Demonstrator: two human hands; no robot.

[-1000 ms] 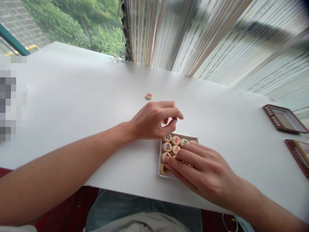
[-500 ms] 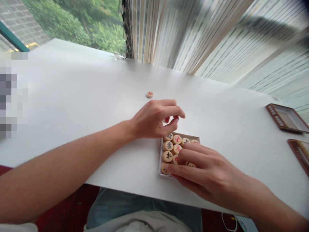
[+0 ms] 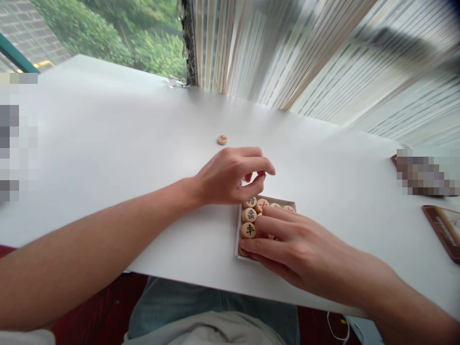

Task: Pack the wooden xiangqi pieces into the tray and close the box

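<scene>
fingers of the right hand (image 3: 276, 225) spread over boxed xiangqi pieces (image 3: 248, 230), left fingers (image 3: 256, 165) curled above, grip unclear

Single head-worn camera, looking forward and down across white table (image 3: 118, 129) toward window (image 3: 108, 28) and striped curtain (image 3: 305, 57); close above left hand (image 3: 226, 177) and right hand (image 3: 309, 254); person's jeans (image 3: 212, 297) along bottom edge.

The right hand (image 3: 305, 251) covers many of the round wooden chess pieces (image 3: 248, 230) in the shallow white box (image 3: 236, 235), so their marks stay hidden. A flat brown box (image 3: 441, 230) gets cut off at the right edge. The striped curtain (image 3: 287, 57) looks blurry. A blocky smudge (image 3: 424, 172) hides something.
</scene>
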